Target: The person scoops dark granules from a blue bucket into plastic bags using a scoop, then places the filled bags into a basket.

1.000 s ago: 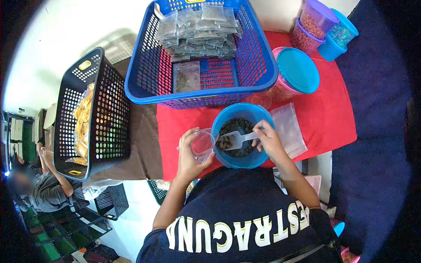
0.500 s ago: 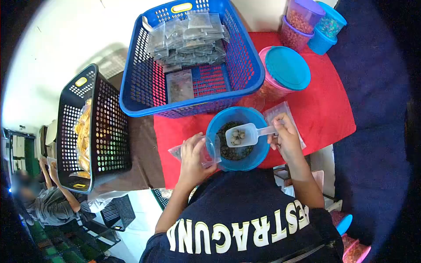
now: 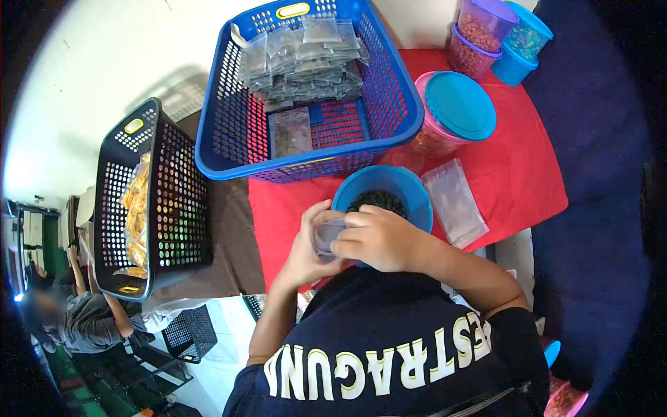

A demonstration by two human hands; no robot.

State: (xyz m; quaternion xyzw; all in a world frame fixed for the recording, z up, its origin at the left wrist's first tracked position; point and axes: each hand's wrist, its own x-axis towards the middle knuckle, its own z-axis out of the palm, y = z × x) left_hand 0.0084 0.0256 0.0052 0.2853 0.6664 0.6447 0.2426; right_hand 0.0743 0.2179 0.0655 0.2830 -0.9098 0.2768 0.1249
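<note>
My left hand (image 3: pixel 306 247) holds a small clear plastic bag (image 3: pixel 324 217) at the near left of the blue bowl. My right hand (image 3: pixel 382 238) grips a translucent scoop (image 3: pixel 326 235), its handle covered by the fingers. The scoop's head is at the bag's mouth and appears to be inside it; what it carries is hard to see. Behind my right hand stands the round blue bowl (image 3: pixel 421 198), with small dark pieces (image 3: pixel 379 201) in it. Flat clear bags (image 3: pixel 455 201) lie to its right on the red cloth.
A blue basket (image 3: pixel 306 167) with stacked filled packets (image 3: pixel 306 62) stands beyond the bowl. On the left is a black basket (image 3: pixel 180 215) with yellowish packets. Lidded tubs (image 3: pixel 458 104) stand at the right and back. Another person (image 3: pixel 97 320) is at far left.
My right hand has brought the scoop left from above the bowl to the bag in my left hand. The scoop earlier held several roundish pieces. The flat bags are now uncovered.
</note>
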